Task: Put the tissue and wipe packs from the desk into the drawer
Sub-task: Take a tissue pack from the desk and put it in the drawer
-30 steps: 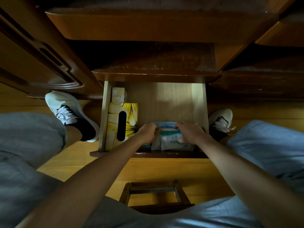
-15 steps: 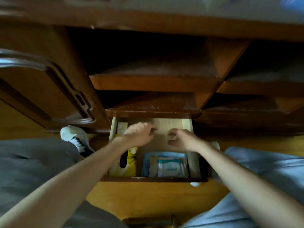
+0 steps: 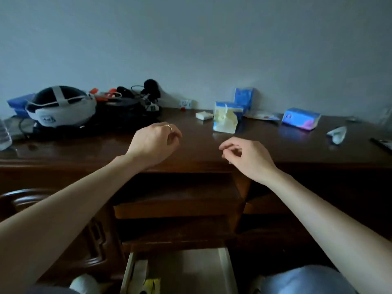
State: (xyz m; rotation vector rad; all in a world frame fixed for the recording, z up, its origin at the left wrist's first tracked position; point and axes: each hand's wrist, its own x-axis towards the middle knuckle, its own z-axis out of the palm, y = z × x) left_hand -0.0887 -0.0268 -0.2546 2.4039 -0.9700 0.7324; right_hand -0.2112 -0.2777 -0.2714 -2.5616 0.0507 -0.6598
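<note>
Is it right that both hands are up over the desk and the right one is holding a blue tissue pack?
Not quite. The head view shows the right hand holding nothing; the blue tissue pack lies on the desk. Both hands, including the left hand, are over the desk.

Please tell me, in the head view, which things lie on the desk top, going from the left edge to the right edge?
Clear plastic bottle → white and black helmet-like headset → small white folded tissue pad → opened blue and white tissue pack → blue rectangular tissue pack lying flat → crumpled pale wrapper.

bare desktop [image 3: 191, 143] ahead of both hands, helmet [image 3: 61, 107] and possibly cables crowding far left
</note>
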